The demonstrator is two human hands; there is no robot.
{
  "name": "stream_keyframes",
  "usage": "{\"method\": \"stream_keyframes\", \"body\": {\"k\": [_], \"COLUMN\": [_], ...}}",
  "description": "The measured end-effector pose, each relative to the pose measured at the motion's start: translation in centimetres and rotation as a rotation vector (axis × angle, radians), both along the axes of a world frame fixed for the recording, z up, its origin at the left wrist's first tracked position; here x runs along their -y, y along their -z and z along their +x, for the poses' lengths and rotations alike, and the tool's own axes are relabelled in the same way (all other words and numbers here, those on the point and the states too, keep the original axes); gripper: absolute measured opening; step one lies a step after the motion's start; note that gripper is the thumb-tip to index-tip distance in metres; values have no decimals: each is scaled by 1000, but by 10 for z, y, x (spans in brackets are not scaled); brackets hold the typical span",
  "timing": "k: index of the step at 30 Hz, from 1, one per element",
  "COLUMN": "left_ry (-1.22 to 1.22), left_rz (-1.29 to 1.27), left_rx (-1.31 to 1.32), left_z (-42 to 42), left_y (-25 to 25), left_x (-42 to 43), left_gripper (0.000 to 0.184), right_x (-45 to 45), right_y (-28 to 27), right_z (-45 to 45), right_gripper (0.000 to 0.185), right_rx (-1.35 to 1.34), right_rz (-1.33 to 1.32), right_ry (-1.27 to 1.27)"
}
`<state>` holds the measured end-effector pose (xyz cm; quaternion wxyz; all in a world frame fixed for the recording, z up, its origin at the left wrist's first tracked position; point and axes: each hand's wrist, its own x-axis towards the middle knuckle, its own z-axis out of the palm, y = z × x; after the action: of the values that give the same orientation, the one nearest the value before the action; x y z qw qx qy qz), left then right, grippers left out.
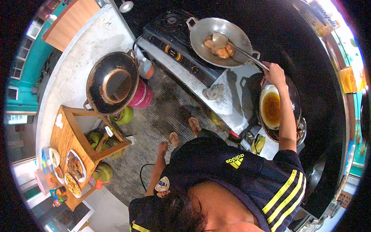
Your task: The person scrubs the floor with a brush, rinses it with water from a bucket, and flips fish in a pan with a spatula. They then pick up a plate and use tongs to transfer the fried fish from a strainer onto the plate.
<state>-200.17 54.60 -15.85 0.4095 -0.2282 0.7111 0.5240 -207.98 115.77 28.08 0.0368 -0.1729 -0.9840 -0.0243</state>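
Note:
My right hand is closed around the long handle of a metal spatula. The spatula's blade sits inside a silver wok, against several browned pieces of food frying in oil. That wok stands on a black gas stove. Below my right forearm is a dish of brown oily liquid, partly covered by the arm. My left hand hangs low at my side above the floor, its fingers curled with nothing visible in them.
A dark, used wok rests on the white counter to the left. Below it are a pink gas cylinder and green ones. A wooden stool carries plates of food. A grey cloth lies beside the stove.

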Motion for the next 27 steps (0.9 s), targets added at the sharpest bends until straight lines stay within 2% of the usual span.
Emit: {"method": "stream_keyframes", "body": {"k": [3,6,9,11,15,18,21,27], "left_ry": [-92,27,3,29,39,25,-9,-6], "left_rz": [11,-54,-102,-74,-16,-7,32,-67], "left_rx": [-9,60,59,64,54,27,-8,27], "left_z": [0,-8,-4,-1,5,4,-5,-15], "left_y": [-24,-29,-40,-21,17,11,-21,-26], "left_x": [-7,-7,-14,-7,4,2,-7,-16], "left_gripper": [43,43,42,40,41,42,40,36], "right_x": [9,19,17,24,8,10,3,9], "right_y": [-1,-11,-11,-15,18,29,50,42], "right_z": [-2,2,8,8,6,4,-2,-2], "right_gripper": [32,30,30,30,30,29,29,29], "right_rx": [-22,-21,-9,27,-7,-28,-39,-57], "right_rz": [-50,-91,-98,-111,-97,-79,-64,-115], "right_ry": [49,66,70,89,137,145,124,88]}}
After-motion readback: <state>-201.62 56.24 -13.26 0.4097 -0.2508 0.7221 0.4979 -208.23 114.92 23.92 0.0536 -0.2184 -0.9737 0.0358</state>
